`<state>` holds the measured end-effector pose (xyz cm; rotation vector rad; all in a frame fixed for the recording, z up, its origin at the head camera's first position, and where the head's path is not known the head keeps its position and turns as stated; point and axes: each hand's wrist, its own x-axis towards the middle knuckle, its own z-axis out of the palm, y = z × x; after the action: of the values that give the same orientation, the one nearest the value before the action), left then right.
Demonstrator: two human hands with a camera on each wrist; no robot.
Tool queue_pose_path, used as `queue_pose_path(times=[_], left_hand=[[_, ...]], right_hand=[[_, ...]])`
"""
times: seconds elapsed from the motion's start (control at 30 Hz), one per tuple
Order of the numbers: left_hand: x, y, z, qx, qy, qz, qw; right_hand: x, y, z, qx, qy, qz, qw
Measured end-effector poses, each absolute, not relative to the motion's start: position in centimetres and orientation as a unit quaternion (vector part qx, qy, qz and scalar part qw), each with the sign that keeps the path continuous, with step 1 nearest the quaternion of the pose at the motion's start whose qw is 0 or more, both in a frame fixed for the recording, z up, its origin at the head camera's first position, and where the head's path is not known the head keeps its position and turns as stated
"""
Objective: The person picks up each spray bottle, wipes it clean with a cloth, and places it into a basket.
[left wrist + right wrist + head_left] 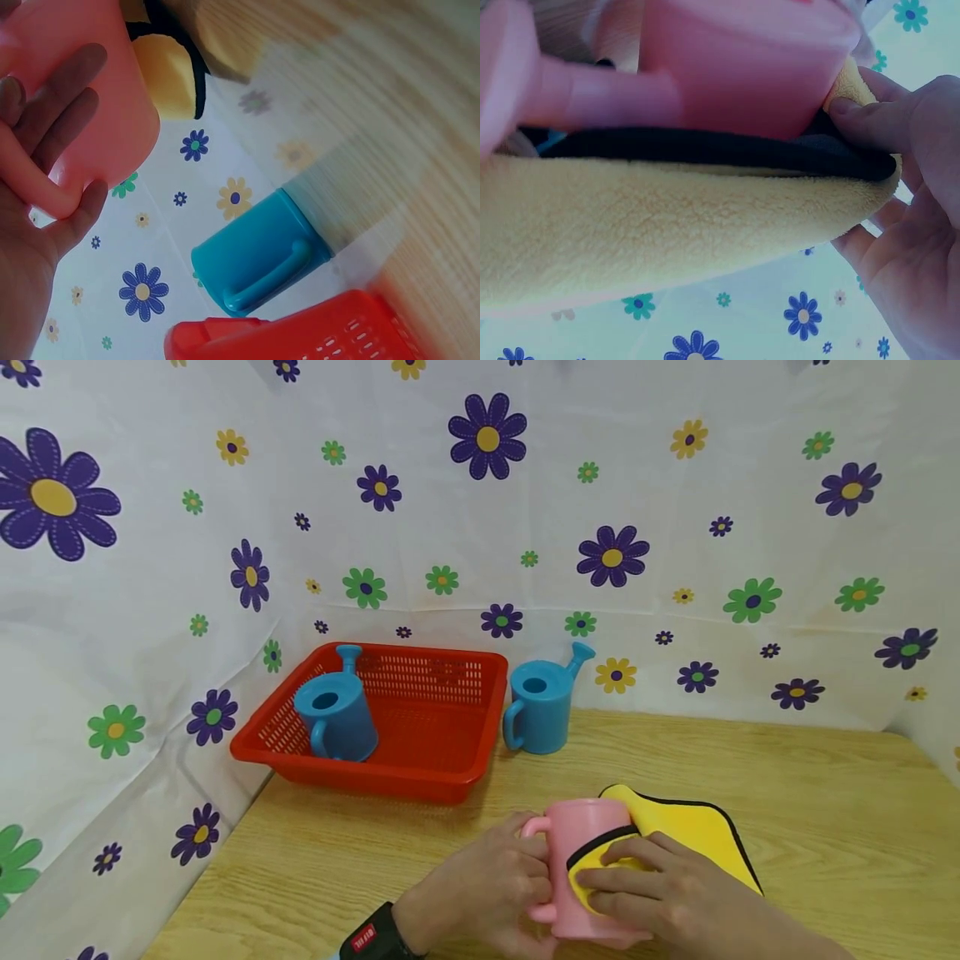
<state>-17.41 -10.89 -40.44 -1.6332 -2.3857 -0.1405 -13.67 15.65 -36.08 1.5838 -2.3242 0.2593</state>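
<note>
A pink watering can is tipped over the wooden table at the front, its spout showing in the right wrist view. My left hand grips the can's handle, with fingers passed through the loop against the body. My right hand holds a yellow cloth with black edging and presses it on the can's side. Thumb and fingers pinch a fold of that cloth in the right wrist view, where its fluffy face hangs below the can.
At the back left stands a red basket with a blue watering can inside. Just right of the basket, a second blue watering can stands upright on the table. A flower-patterned white sheet hangs behind and at the left.
</note>
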Motion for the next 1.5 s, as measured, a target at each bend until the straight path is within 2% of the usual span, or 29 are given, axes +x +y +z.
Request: queue_pose_path(times=[0.2, 0.27, 0.5, 0.7, 0.77, 1.0, 1.23, 1.5], left_hand=[[-16.9, -10.8, -40.4, -0.569, -0.814, -0.035, 0.114], [-16.8, -10.8, -40.4, -0.571, -0.813, -0.031, 0.111], [-16.7, -10.7, -40.3, -0.577, -0.812, -0.012, 0.086], [-16.5, -10.7, -40.4, -0.583, -0.808, -0.01, 0.09], [-16.4, -10.7, -40.3, -0.582, -0.809, -0.014, 0.08], [-15.9, -10.8, -40.2, -0.584, -0.809, -0.014, 0.063], [-15.8, -10.8, -40.2, -0.582, -0.811, -0.009, 0.061], [-16.0, -11.0, -40.4, -0.58, -0.808, -0.038, 0.097]], right_hand=[[-14.0, 16.2, -35.9, 0.526, -0.834, 0.083, 0.143], [-14.3, 16.3, -36.0, 0.534, -0.826, 0.092, 0.158], [-15.7, 16.8, -36.6, 0.553, -0.784, 0.118, 0.256], [-16.5, 16.7, -36.9, 0.524, -0.774, 0.107, 0.338], [-16.6, 16.7, -36.8, 0.504, -0.783, 0.099, 0.35], [-16.4, 16.8, -36.4, 0.458, -0.819, 0.09, 0.334], [-16.5, 16.8, -36.5, 0.457, -0.822, 0.096, 0.327], [-16.5, 16.7, -36.6, 0.475, -0.804, 0.099, 0.343]])
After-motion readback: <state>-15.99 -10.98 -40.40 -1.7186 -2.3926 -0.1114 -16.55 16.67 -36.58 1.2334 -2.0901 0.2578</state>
